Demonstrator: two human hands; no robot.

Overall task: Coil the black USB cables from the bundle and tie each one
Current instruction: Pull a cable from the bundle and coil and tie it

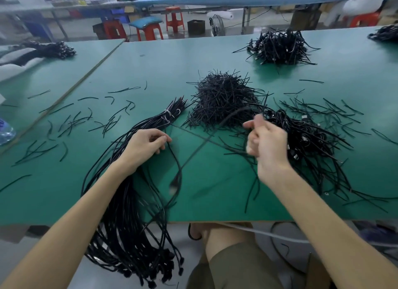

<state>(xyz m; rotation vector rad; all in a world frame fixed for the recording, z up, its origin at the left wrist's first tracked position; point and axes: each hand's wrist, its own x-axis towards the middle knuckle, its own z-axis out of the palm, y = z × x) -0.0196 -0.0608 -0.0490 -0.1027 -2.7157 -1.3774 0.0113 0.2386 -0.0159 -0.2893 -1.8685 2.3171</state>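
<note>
Left hand [144, 146] fingers pinch one thin black USB cable [174, 157] from the white-banded cable bundle [129, 213]; right hand [267, 142] blurred, grip unreadable. Heap of coiled black cables [312, 137] looks done; much bundle left.

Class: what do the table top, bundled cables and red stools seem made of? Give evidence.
Table top: probably matte green mat over board; pale edge shows.
Bundled cables: flexible black plastic or rubber jackets; they bend, slightly shiny.
Red stools: likely plastic, uniformly red.
</note>
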